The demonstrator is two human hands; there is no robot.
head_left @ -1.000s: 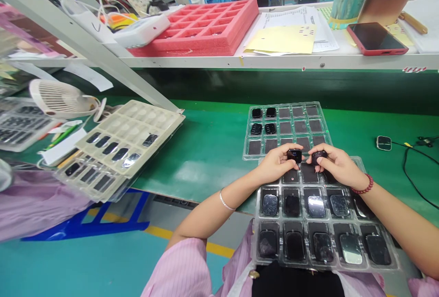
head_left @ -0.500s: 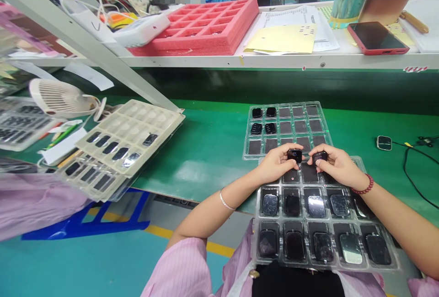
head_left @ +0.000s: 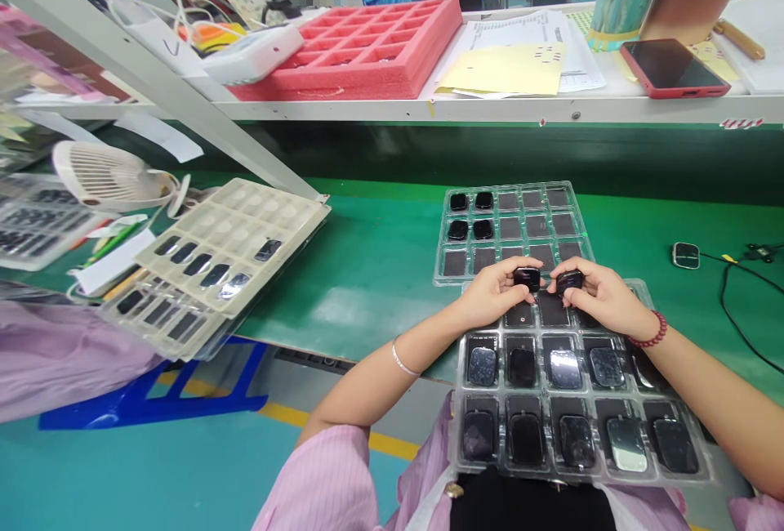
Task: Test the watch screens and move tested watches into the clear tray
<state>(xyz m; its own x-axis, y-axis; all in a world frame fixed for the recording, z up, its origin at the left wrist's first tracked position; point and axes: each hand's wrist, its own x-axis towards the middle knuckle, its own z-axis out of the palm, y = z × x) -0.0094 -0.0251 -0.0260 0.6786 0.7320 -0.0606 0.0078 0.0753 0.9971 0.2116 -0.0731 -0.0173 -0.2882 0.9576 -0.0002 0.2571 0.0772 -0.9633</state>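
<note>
My left hand is closed on a black smartwatch body, pinched between thumb and fingers. In my right hand is a second black smartwatch body, gripped the same way and close beside the first. Both hands are over the top row of the near clear plastic tray, whose lower two rows hold several dark watch bodies. Just beyond them lies the far clear tray, with several black watch bodies in its left pockets and dark liners in its other pockets.
At right, a small square watch-like device lies near a black cable. Stacked cream trays and a white fan are at left. A shelf carries red foam, papers and a phone.
The left watch's screen, faintly lit before, now looks dark. The right watch has tilted slightly. My hands have otherwise stayed in place.
</note>
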